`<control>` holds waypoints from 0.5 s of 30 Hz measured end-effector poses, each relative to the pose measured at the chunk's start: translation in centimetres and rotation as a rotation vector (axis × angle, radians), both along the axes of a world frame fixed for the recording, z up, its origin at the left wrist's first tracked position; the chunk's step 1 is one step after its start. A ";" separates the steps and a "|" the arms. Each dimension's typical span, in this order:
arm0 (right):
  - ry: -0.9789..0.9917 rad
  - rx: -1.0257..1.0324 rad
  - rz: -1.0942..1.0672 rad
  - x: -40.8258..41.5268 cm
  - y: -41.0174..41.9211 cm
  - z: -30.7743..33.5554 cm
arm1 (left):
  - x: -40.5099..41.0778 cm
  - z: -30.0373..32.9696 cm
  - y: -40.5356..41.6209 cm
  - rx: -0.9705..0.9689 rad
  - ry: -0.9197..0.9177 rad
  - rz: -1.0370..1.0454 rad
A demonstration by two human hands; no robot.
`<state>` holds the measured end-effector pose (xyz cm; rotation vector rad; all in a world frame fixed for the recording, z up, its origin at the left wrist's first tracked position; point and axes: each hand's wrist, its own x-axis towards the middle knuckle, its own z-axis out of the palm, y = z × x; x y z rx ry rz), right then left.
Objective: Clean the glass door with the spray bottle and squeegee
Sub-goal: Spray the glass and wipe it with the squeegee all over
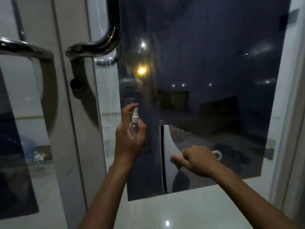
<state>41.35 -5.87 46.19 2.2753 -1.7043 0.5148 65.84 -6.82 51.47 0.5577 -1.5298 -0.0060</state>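
Observation:
My left hand [129,138] grips a small clear spray bottle [134,124] with a white nozzle, upright, its index finger raised over the top. The nozzle faces the dark tinted panel of the glass door [206,71]. Fine droplets and streaks show on the glass above the bottle. My right hand [196,160] holds a white squeegee [166,152] by its handle, the loop end sticking out past the fingers. The squeegee's long blade stands vertical against the lower glass, right of my left hand.
Two curved chrome pull handles [105,42] and a round lock [76,84] sit on the door frame to the left. A second glass leaf [24,113] is at far left. White glossy floor tiles [165,212] lie below; a white frame edge [288,129] stands at right.

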 end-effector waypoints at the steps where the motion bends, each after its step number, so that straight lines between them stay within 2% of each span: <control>1: 0.007 0.003 0.018 0.6 -0.2 0.5 | 0.1 0.5 -0.2 0.001 -0.007 0.000; 5: 0.075 -0.099 0.092 2.9 -0.7 3.9 | -0.1 1.7 0.2 0.003 -0.013 0.004; 10: 0.119 -0.124 0.189 7.9 -1.4 7.7 | -0.7 2.9 1.1 -0.011 -0.019 0.024; 15: 0.099 -0.195 0.134 11.3 -3.2 12.5 | -0.4 3.6 1.9 -0.020 0.007 0.041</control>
